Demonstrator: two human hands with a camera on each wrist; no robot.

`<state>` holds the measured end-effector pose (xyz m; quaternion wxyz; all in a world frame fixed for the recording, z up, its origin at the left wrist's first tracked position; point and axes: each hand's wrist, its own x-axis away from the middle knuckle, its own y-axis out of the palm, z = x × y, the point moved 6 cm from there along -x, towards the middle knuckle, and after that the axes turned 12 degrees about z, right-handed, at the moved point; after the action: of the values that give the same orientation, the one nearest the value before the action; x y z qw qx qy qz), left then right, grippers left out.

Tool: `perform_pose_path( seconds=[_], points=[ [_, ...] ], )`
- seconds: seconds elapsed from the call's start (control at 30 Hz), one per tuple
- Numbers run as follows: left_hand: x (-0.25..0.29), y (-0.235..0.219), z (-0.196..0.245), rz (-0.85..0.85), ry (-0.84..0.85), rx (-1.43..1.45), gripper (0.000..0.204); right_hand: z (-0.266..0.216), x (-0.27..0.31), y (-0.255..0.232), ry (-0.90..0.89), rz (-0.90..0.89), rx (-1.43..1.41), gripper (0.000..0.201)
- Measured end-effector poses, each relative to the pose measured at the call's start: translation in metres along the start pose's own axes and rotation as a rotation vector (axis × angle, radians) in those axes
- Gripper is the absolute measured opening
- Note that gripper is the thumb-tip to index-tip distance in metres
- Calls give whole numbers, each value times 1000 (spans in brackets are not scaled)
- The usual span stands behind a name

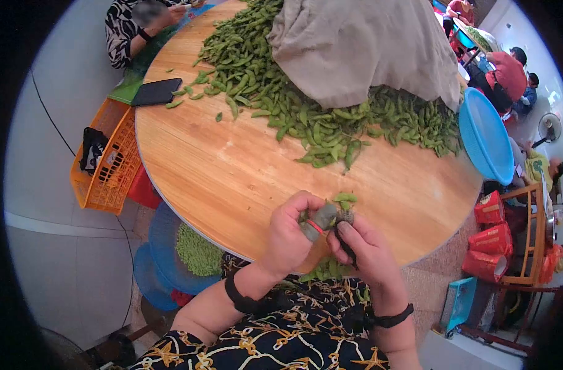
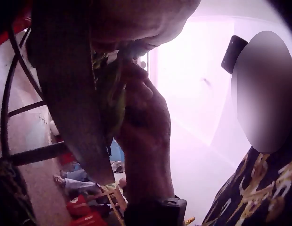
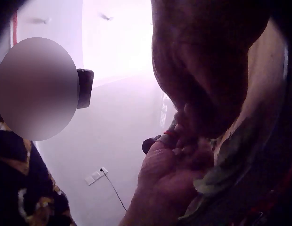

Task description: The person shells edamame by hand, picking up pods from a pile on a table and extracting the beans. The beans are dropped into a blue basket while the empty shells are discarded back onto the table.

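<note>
Over the near edge of the table, my left hand (image 1: 284, 237) and right hand (image 1: 371, 250) meet at their fingertips. The left thumb wears a grey cover with a red band (image 1: 315, 227). Green soybean pods show in the curled left fingers, and a pod (image 1: 345, 198) sticks out beyond the fingertips. My right thumb and fingers pinch at the pods from the other side; a grey ribbed cover shows on a right finger. In the right wrist view, the left hand (image 3: 172, 174) lies palm up beneath the right. Loose pods (image 1: 324, 270) lie at the table edge below my hands.
A large heap of pods (image 1: 318, 132) lies under a grey cloth (image 1: 365, 49) on the round wooden table (image 1: 213, 179). A black phone (image 1: 157, 92), an orange crate (image 1: 112, 166) and a blue basin of shelled beans (image 1: 164, 237) are left. A blue basket (image 1: 486, 139) leans right.
</note>
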<state>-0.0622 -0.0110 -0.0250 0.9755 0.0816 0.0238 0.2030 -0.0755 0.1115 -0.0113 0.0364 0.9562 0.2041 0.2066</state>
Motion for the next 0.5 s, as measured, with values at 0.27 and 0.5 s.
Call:
perform_pose_path(
  seconds=[0.27, 0.5],
  points=[
    [-2, 0, 1, 30, 57, -88, 8, 1, 2, -4, 75, -32, -104, 25],
    [0, 6, 12, -66, 175, -107, 10, 9, 2, -3, 134, 2, -194, 19]
  ],
)
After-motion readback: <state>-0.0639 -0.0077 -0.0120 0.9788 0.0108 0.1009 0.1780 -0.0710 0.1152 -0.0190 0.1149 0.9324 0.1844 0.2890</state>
